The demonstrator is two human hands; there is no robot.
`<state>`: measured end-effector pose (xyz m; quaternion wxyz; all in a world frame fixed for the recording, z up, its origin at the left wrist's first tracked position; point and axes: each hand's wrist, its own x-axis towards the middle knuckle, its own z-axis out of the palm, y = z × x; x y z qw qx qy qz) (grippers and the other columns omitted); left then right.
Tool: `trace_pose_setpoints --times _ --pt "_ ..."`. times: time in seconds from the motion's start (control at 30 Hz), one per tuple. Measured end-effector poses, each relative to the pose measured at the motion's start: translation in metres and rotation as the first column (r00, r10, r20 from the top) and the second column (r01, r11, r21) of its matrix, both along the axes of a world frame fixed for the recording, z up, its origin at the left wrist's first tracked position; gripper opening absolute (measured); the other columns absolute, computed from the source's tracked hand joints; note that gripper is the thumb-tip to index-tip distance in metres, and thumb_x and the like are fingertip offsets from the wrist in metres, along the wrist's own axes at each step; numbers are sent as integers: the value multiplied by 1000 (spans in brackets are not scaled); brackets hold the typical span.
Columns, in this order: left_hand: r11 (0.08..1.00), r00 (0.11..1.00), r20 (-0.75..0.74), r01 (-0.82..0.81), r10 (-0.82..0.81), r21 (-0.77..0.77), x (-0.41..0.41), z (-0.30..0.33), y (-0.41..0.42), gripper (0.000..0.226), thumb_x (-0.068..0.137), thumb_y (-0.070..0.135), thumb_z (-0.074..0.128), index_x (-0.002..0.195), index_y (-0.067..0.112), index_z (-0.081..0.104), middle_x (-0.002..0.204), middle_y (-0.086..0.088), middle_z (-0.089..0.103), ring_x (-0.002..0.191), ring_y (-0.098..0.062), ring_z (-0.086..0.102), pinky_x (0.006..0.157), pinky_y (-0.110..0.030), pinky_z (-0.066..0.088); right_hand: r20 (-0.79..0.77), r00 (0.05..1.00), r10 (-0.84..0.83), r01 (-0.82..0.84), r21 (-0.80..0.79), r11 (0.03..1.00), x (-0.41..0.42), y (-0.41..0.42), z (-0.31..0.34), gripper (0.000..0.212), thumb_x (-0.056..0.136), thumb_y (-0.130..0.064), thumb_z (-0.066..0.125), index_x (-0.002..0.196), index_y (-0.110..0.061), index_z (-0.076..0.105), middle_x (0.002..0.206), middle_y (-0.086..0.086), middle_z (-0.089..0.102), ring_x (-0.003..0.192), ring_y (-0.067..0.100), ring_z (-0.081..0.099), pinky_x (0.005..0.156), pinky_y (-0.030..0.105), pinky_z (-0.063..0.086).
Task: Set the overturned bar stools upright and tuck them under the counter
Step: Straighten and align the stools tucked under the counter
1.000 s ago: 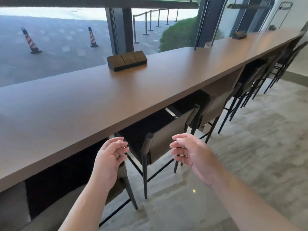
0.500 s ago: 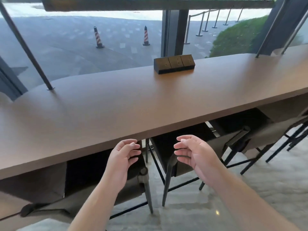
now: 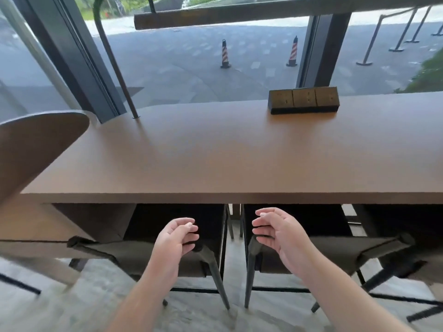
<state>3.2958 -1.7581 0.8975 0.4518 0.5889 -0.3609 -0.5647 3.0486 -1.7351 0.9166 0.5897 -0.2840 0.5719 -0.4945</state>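
Under the near edge of the long brown wooden desk (image 3: 215, 152), two dark grey fabric-backed bar stools (image 3: 148, 254) stand upright, tucked in. Left hand (image 3: 173, 245) and right hand (image 3: 280, 238) hover above the backrests, fingers (image 3: 260, 227) loosely curled, holding nothing, seemingly between grips.

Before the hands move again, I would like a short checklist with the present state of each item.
1. Left hand free: ok, open, holding nothing.
2. Right hand free: ok, open, empty.
3. Left stool upright: ok.
4. Right stool upright: ok.
5. Both seats pushed under the counter: ok, backrests stay outside the edge.
6. More overturned stools nearby: cannot tell, none in view.
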Motion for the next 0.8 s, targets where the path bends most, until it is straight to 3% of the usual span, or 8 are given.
trace_pose_setpoints --times 0.1,0.23,0.33,0.4,0.5,0.57,0.7,0.8 --pt "999 997 77 -4 6 -32 -12 -2 13 16 97 17 58 98 23 72 94 -1 75 87 -16 71 75 -31 52 -60 997 58 -58 4 998 -11 -7 -4 19 95 -11 51 100 -15 69 83 2 74 79 17 69 66 27 54" --pt "997 955 295 55 -35 -58 -14 -13 20 13 95 22 60 94 30 70 87 12 71 85 -6 68 73 -23 49 -108 990 90 -87 34 996 -12 -11 -13 17 96 -13 52 100 -16 69 84 2 74 81 18 69 73 33 58" --pt "985 856 510 149 -87 -83 -10 -24 18 12 93 24 61 94 35 64 88 12 68 84 -2 63 68 -12 44 -201 970 136 -126 62 990 -10 -10 -24 16 93 -14 54 99 -19 69 91 5 74 84 17 68 77 33 58" --pt "962 735 666 255 -127 -98 -5 -33 14 11 93 25 61 99 34 61 99 13 63 91 0 59 72 -10 42 -322 930 178 -166 66 984 -8 -9 -30 14 93 -19 56 99 -25 67 95 2 73 86 13 67 73 29 58" --pt "884 470 867 461 -168 -79 4 -47 9 27 94 30 60 121 29 58 115 16 53 108 -1 50 84 -18 46 -605 755 251 -271 60 961 -6 -11 -39 12 93 -28 56 103 -32 61 99 -12 66 88 3 62 66 18 46" --pt "835 354 917 548 -183 -44 9 -54 5 35 95 30 59 129 24 56 121 12 51 111 -6 47 87 -23 47 -736 615 282 -332 82 940 -3 -12 -48 17 93 -30 55 109 -31 58 103 -15 60 87 2 60 65 16 43" --pt "755 256 958 651 -127 -74 12 -62 -2 37 91 14 64 128 13 62 118 0 57 106 -18 53 85 -32 51 -860 408 307 -425 119 897 3 -12 -63 26 93 -28 54 120 -27 56 108 -13 51 91 6 54 66 18 47" --pt "693 240 969 709 -62 -132 15 -68 -5 36 78 0 73 114 4 70 105 -7 64 94 -26 61 71 -37 57 -960 169 221 -502 109 858 6 -13 -70 29 94 -21 51 123 -21 55 116 -8 50 103 12 45 77 24 47"
